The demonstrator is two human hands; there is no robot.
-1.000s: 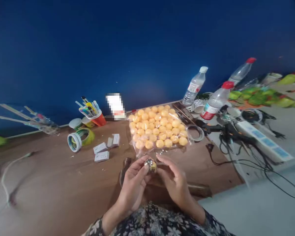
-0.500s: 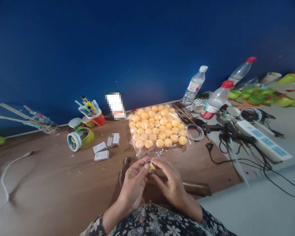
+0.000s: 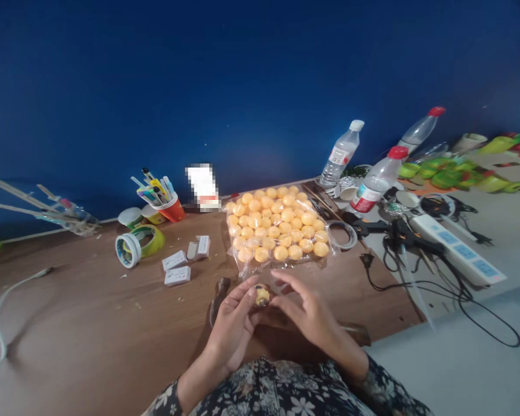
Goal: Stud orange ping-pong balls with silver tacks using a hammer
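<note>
My left hand (image 3: 234, 320) pinches a small yellow ball with dark patches (image 3: 262, 295) between thumb and fingers. Just right of the ball is my right hand (image 3: 305, 309), its thumb and forefinger spread apart; the thumb tip is close to the ball, and I cannot tell if it touches. Beneath both hands lies a brown, branch-like piece of wood (image 3: 219, 297), mostly covered by them. Beyond the hands sits a clear plastic bag of orange-yellow balls (image 3: 277, 225), flat on the brown table (image 3: 156, 335).
Left of the bag are small white boxes (image 3: 177, 276), tape rolls (image 3: 145, 240) and an orange cup of pens (image 3: 173, 209). To the right stand plastic bottles (image 3: 342, 153), a silver tape roll (image 3: 343, 235), a glue gun (image 3: 405, 237) and a power strip (image 3: 461, 248) with black cables.
My right hand has come off the ball and moved slightly right, its fingers opening. The left hand keeps the ball, now more exposed. The view has shifted slightly.
</note>
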